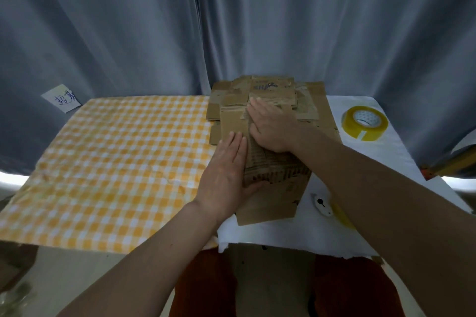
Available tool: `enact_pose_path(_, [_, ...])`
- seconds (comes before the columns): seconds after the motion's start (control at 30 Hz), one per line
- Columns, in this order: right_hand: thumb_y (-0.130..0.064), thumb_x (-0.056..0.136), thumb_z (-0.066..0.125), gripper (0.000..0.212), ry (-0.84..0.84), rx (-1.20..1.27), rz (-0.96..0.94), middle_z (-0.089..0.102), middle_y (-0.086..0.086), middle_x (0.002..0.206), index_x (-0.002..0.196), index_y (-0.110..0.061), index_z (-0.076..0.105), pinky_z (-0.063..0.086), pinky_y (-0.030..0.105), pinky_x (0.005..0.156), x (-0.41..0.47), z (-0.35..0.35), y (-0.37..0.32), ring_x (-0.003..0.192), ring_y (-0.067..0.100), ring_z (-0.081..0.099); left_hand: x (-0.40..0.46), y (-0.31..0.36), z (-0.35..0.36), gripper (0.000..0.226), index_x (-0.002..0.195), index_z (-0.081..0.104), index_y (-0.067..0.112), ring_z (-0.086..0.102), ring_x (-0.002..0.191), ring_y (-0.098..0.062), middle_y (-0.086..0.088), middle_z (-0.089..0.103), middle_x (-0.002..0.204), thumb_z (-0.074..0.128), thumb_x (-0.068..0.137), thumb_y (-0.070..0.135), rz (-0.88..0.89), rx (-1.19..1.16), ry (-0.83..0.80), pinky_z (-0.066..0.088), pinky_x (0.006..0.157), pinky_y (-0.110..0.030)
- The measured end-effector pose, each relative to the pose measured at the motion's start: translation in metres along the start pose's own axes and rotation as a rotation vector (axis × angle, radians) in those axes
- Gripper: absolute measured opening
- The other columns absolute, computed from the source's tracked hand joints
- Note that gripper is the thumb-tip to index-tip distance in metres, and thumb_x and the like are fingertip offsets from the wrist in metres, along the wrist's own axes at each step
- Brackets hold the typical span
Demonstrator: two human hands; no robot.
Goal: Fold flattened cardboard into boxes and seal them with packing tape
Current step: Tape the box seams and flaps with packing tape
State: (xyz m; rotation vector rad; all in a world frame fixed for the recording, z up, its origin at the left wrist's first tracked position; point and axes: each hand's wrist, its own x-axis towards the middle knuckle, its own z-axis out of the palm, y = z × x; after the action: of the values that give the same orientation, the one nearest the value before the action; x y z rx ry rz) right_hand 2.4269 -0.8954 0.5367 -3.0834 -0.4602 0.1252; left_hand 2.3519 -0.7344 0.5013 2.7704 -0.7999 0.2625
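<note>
Both hands laid flat on cardboard stack [268, 141], table's right half.
Left hand [226, 175] is pressed against the stack's 9 o'clock edge, fingers straight, together. Right hand [273, 126] is spread palm-down on top. Tape roll [364, 122] sits at 3 o'clock, apart.

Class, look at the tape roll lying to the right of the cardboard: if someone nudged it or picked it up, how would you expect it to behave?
The tape roll lies flat on the white cloth, so a nudge would probably slide it, not roll it. Its glossy film looks slippery. Its open core should give fingers an easy hold.
</note>
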Motion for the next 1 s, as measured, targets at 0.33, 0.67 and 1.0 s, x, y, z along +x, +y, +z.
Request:
enact_pose_path(0.33, [-0.038, 0.102, 0.023, 0.041, 0.055, 0.189, 0.094, 0.054, 0.014, 0.130, 0.116, -0.015, 0.054, 0.036, 0.044, 0.100, 0.049, -0.007, 0.015, 0.119, 0.028, 0.048, 0.004, -0.005, 0.010, 0.095, 0.140, 0.040, -0.004, 0.038, 0.138, -0.030, -0.019, 0.042, 0.147, 0.033, 0.080, 0.069, -0.010, 0.064, -0.004, 0.026, 0.114, -0.044])
enact_pose_path(0.67, [-0.045, 0.101, 0.029, 0.051, 0.296, 0.466, 0.219, 0.039, 0.007, 0.149, 0.144, -0.019, 0.037, 0.026, 0.042, 0.111, -0.002, -0.007, 0.056, 0.136, 0.026, 0.035, 0.005, 0.001, -0.009, 0.110, 0.152, 0.016, 0.003, 0.013, 0.148, -0.026, -0.014, 0.018, 0.159, 0.072, 0.073, 0.057, 0.006, 0.067, -0.023, -0.001, 0.119, -0.032])
enact_pose_path(1.0, [-0.004, 0.093, 0.042, 0.043, 0.080, 0.541, 0.557, 0.047, 0.015, 0.137, 0.136, -0.011, 0.045, 0.036, 0.032, 0.098, -0.137, 0.094, 0.121, 0.124, 0.031, 0.044, -0.003, 0.084, 0.012, 0.093, 0.139, 0.043, -0.005, 0.046, 0.132, -0.033, -0.020, 0.048, 0.142, 0.083, 0.066, 0.037, 0.160, 0.267, 0.081, 0.021, 0.112, -0.044])
